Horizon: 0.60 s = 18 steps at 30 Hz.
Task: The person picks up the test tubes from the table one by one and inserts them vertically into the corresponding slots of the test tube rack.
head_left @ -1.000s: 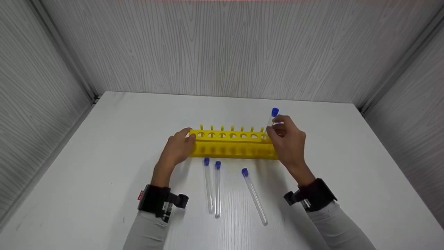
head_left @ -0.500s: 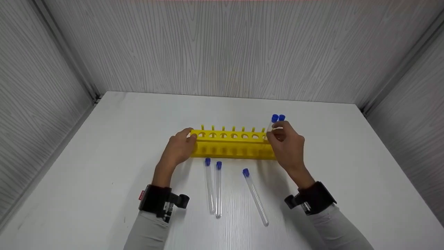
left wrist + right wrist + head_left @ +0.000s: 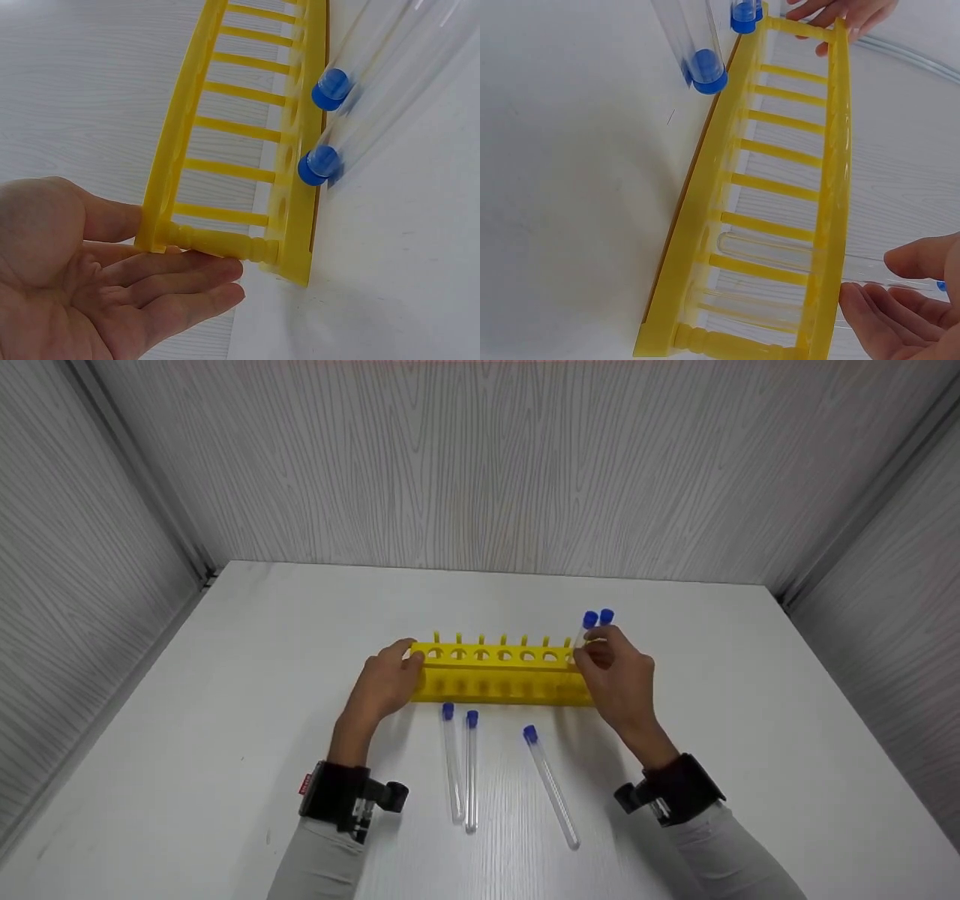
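Observation:
A yellow test tube rack (image 3: 495,690) stands on the table. My left hand (image 3: 386,679) grips its left end, thumb on the top bar and fingers against the end post (image 3: 217,241). With thumb and fingertips, my right hand (image 3: 621,679) pinches a clear test tube (image 3: 866,268) with a blue cap. That tube passes through the top bar near the right end, its rounded tip showing between the rungs, close to the lower bar. In the endmost hole beside it stands a second test tube (image 3: 750,309), whose blue cap (image 3: 607,616) shows behind my right fingers.
Three blue-capped test tubes lie in front of the rack: two side by side, the left one (image 3: 453,765) and its neighbour (image 3: 472,772), and a slanted one (image 3: 553,791) further right. Pale wood-grain panels (image 3: 480,465) enclose the white table (image 3: 262,660) at the back and sides.
The pinched test tube has gone down into the rack, its cap dropping to nearly level with the neighbouring one. My right hand has lowered slightly; the left hand keeps its grip.

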Tool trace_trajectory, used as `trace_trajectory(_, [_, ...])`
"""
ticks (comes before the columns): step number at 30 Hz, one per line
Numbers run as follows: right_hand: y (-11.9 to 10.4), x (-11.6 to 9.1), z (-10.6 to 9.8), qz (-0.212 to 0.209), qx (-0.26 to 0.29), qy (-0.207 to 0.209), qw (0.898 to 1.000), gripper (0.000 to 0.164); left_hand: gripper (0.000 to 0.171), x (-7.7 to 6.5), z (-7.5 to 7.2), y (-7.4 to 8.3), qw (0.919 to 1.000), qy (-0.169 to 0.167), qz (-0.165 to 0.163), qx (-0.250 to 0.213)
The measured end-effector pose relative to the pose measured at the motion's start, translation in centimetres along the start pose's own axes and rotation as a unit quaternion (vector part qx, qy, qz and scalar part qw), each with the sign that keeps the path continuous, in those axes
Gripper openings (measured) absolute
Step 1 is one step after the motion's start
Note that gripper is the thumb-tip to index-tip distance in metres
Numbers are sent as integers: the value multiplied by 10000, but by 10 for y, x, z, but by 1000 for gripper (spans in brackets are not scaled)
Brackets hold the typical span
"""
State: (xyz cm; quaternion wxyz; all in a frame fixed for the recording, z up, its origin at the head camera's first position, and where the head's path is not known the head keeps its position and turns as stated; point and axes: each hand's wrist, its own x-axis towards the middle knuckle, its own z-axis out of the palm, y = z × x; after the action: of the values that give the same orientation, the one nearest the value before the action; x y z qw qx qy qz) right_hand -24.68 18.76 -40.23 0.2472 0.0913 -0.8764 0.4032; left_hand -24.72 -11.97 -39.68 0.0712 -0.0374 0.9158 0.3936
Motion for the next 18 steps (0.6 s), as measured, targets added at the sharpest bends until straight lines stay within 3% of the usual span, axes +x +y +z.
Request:
trace_trajectory(10, [1, 2, 0, 107, -56, -179, 9998, 22, 55, 1, 0, -1, 10000, -31, -15, 24])
trace_trajectory(18, [0, 1, -2, 208, -153, -291, 9992, 20, 54, 0, 0, -3, 9999, 32, 158, -21])
